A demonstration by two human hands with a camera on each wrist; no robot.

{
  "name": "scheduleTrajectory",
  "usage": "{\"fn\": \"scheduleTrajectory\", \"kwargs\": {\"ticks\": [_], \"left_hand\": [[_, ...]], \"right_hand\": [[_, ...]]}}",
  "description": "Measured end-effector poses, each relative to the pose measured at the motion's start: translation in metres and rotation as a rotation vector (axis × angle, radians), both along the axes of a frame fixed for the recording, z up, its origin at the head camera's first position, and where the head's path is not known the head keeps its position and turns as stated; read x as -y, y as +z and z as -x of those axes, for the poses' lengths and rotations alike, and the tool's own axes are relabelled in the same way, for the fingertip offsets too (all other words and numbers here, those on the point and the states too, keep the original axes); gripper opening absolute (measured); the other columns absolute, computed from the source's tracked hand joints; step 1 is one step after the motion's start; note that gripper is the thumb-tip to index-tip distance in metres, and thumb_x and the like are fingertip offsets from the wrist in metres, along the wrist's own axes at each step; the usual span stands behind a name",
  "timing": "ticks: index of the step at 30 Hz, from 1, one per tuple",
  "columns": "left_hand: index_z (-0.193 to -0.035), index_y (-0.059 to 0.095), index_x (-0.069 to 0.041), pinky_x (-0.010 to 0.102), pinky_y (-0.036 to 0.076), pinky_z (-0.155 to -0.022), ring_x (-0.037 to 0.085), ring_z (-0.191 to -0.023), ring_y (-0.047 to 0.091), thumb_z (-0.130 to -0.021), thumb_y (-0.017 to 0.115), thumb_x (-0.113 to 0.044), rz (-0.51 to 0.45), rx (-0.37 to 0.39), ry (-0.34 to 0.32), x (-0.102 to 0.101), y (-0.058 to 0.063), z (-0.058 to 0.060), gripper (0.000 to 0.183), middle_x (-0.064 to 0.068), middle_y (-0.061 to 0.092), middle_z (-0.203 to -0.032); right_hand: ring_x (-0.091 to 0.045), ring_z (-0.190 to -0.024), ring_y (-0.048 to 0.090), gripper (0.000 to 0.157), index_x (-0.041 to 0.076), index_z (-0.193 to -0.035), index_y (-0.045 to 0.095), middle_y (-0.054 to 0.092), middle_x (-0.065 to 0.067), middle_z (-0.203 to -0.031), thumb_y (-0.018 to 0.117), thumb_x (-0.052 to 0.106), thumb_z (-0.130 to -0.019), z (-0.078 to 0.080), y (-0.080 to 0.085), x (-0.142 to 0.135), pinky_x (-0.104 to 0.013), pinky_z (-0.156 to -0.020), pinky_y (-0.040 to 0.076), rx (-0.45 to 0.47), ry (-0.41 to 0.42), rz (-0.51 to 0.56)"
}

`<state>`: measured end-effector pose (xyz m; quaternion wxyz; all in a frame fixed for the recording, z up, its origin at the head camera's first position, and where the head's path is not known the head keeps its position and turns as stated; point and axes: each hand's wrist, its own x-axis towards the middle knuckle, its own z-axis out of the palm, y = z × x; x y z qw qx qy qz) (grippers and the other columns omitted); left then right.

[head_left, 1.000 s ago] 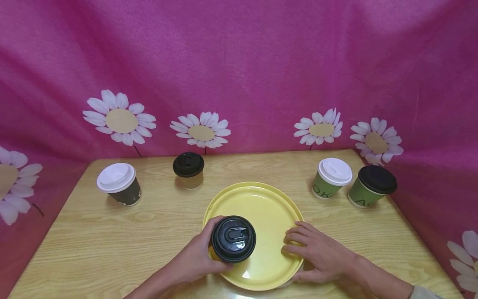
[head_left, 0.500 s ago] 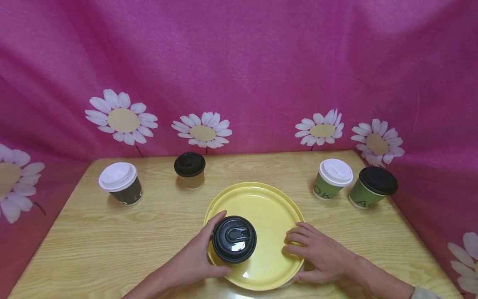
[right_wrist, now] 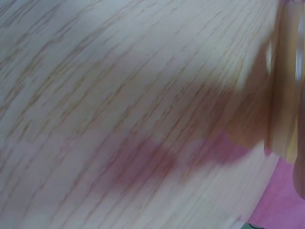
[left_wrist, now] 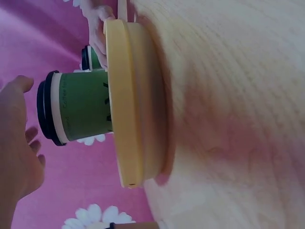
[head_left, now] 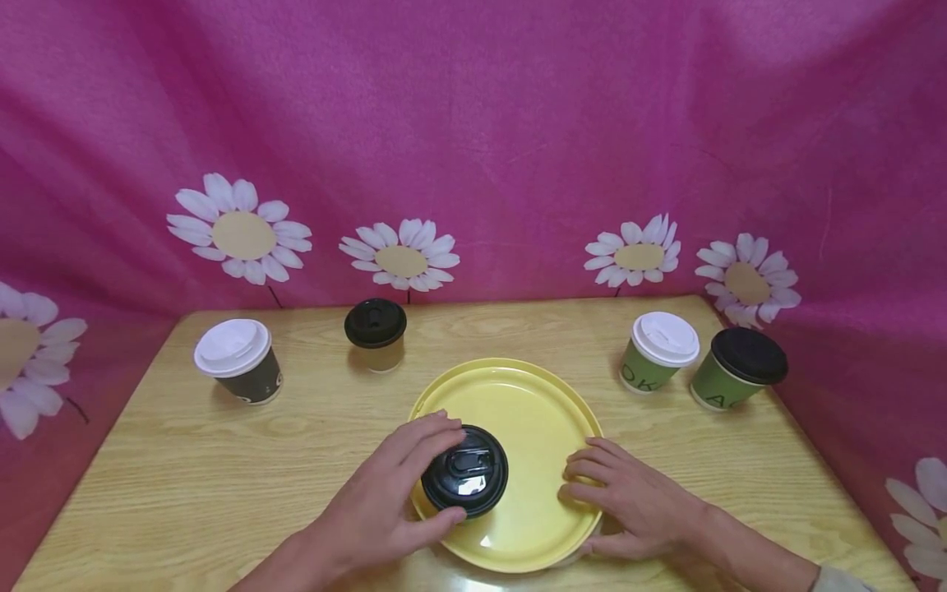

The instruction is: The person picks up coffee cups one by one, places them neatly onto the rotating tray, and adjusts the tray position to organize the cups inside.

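A green paper coffee cup [left_wrist: 86, 105] with a black lid [head_left: 473, 485] stands upright on the left part of a round yellow tray [head_left: 533, 427]. My left hand [head_left: 377, 493] hovers over the lid's left side with its fingers spread. In the left wrist view a gap shows between that hand [left_wrist: 19, 148] and the cup, so it holds nothing. My right hand [head_left: 629, 501] grips the tray's right rim, fingers over the inside and thumb outside. The right wrist view shows mostly tabletop, with the tray's side [right_wrist: 283, 95] at its right edge.
A dark cup with a white lid [head_left: 240, 362] stands back left, near a tan cup with a black lid [head_left: 379, 337]. At the back right are two green cups, one white-lidded [head_left: 658, 353], one black-lidded [head_left: 740, 370]. A pink flowered cloth [head_left: 518, 164] hangs behind the table.
My left hand has let go of the cup's side and risen, its fingers now above the lid. The cup stays on the tray. My right hand has not moved.
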<state>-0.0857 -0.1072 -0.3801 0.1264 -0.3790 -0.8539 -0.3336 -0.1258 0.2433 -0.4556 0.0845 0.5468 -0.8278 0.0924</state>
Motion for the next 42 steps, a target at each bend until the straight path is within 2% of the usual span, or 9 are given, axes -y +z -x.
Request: {"fn": "scheduleTrajectory", "kwargs": {"ticks": [3, 6, 8, 11, 17, 24, 36, 42], "left_hand": [[-0.121, 0.056, -0.012, 0.030, 0.032, -0.102, 0.017, -0.124, 0.038, -0.083, 0.064, -0.036, 0.018, -0.198, -0.074, -0.004, 0.003, 0.001, 0.045, -0.001, 0.045, -0.132], [-0.115, 0.059, -0.008, 0.031, 0.035, -0.100, 0.020, -0.119, 0.044, -0.083, 0.065, -0.028, 0.009, -0.313, -0.138, -0.008, 0.003, 0.002, 0.039, 0.004, 0.051, -0.125], [-0.115, 0.060, -0.008, 0.032, 0.036, -0.099, 0.021, -0.117, 0.046, -0.082, 0.065, -0.026, 0.017, -0.340, -0.154, -0.009, 0.001, 0.002, 0.038, 0.005, 0.053, -0.123], [-0.115, 0.061, -0.011, 0.031, 0.038, -0.097, 0.019, -0.117, 0.046, -0.083, 0.065, -0.027, 0.046, -0.325, -0.145, -0.009, -0.003, 0.001, 0.036, 0.003, 0.053, -0.123], [-0.116, 0.061, -0.017, 0.032, 0.039, -0.096, 0.013, -0.120, 0.042, -0.085, 0.062, -0.031, 0.112, -0.239, -0.108, -0.006, -0.005, -0.003, 0.034, -0.002, 0.051, -0.126], [-0.114, 0.062, -0.017, 0.032, 0.040, -0.096, 0.013, -0.119, 0.042, -0.085, 0.062, -0.030, 0.116, -0.236, -0.114, -0.007, -0.002, -0.002, 0.032, -0.002, 0.051, -0.125], [-0.109, 0.062, -0.015, 0.030, 0.037, -0.098, 0.016, -0.117, 0.043, -0.083, 0.062, -0.026, 0.115, -0.283, -0.117, -0.005, 0.000, 0.002, 0.029, 0.002, 0.051, -0.123], [-0.109, 0.062, -0.016, 0.030, 0.037, -0.098, 0.014, -0.118, 0.042, -0.083, 0.061, -0.027, 0.152, -0.235, -0.117, -0.003, 0.003, 0.003, 0.028, 0.000, 0.049, -0.123]], "right_hand": [[-0.017, -0.113, 0.042, 0.052, 0.024, -0.115, 0.056, 0.051, 0.005, -0.115, 0.057, 0.060, -0.078, 0.000, 0.001, 0.000, -0.043, -0.103, 0.021, 0.000, -0.002, -0.004], [-0.017, -0.113, 0.042, 0.052, 0.024, -0.115, 0.056, 0.051, 0.005, -0.115, 0.057, 0.061, -0.078, 0.000, 0.001, 0.000, -0.043, -0.103, 0.021, -0.001, -0.004, -0.004], [-0.017, -0.113, 0.042, 0.051, 0.024, -0.114, 0.056, 0.052, 0.005, -0.115, 0.057, 0.060, -0.078, -0.001, 0.001, 0.000, -0.043, -0.103, 0.021, -0.001, -0.003, -0.002], [-0.017, -0.113, 0.042, 0.051, 0.025, -0.115, 0.056, 0.051, 0.005, -0.115, 0.057, 0.060, -0.078, -0.002, 0.000, -0.001, -0.043, -0.104, 0.020, 0.004, -0.008, -0.005], [-0.017, -0.113, 0.042, 0.050, 0.025, -0.115, 0.056, 0.052, 0.005, -0.116, 0.057, 0.060, -0.078, -0.002, 0.001, 0.000, -0.042, -0.103, 0.021, 0.006, -0.006, -0.005], [-0.018, -0.111, 0.043, 0.051, 0.024, -0.114, 0.057, 0.052, 0.004, -0.114, 0.059, 0.059, -0.077, -0.002, 0.001, 0.001, -0.043, -0.102, 0.022, -0.012, 0.013, 0.021], [-0.019, -0.109, 0.044, 0.052, 0.023, -0.113, 0.056, 0.051, 0.004, -0.112, 0.058, 0.061, -0.077, -0.011, 0.003, 0.008, -0.046, -0.101, 0.023, -0.018, -0.042, 0.017], [-0.018, -0.110, 0.042, 0.051, 0.023, -0.113, 0.056, 0.050, 0.005, -0.112, 0.056, 0.061, -0.079, -0.019, 0.005, 0.012, -0.047, -0.102, 0.021, -0.001, -0.093, -0.006]]}}
